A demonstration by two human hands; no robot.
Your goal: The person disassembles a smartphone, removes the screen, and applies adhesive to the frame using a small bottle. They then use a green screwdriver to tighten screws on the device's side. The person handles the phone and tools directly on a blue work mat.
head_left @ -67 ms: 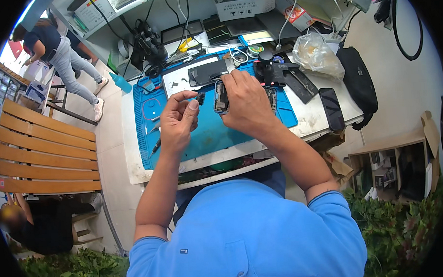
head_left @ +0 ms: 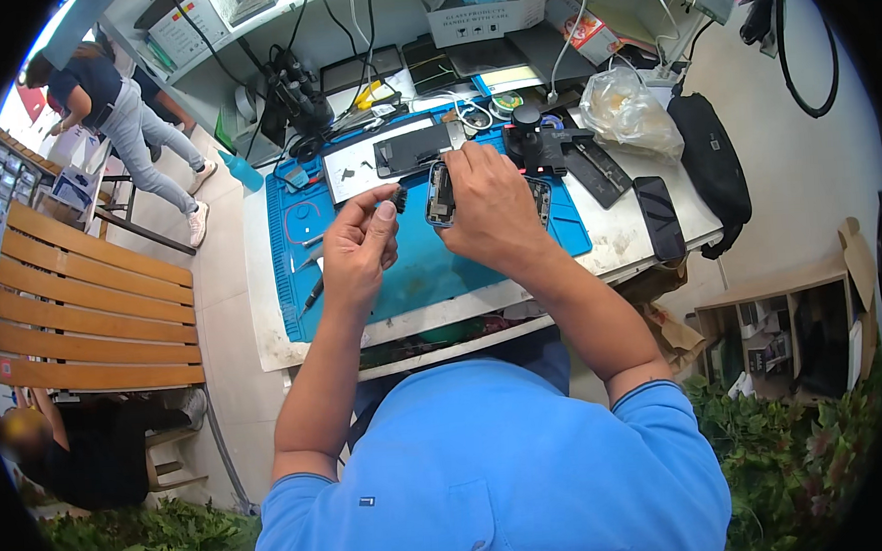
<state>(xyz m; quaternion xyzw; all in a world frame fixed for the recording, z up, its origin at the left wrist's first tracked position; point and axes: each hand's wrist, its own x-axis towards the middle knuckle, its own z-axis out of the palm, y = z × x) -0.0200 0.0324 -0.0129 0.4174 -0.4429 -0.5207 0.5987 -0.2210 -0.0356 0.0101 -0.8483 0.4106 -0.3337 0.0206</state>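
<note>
My right hand [head_left: 492, 195] is wrapped over an opened phone [head_left: 440, 196], its fingers across the top and inner parts showing on both sides of the hand. To its left, my left hand [head_left: 357, 242] pinches a small black part [head_left: 401, 199] between thumb and fingertips, close to the phone but apart from it; its exact kind is too small to tell. Both hands are above a blue work mat [head_left: 431, 268]. Behind them a detached phone screen [head_left: 413, 150] lies partly on a white tray [head_left: 339, 188] with small dark bits.
Tools such as a black-handled screwdriver [head_left: 312, 296] lie on the mat's left. At right are a black stand [head_left: 536, 143], a long dark panel [head_left: 598, 172], a dark phone [head_left: 659, 218], a plastic bag [head_left: 632, 116] and a black pouch [head_left: 710, 167]. A person [head_left: 118, 113] stands far left.
The view has shifted very slightly. Both hands keep their holds, with the small black part still beside the phone.
</note>
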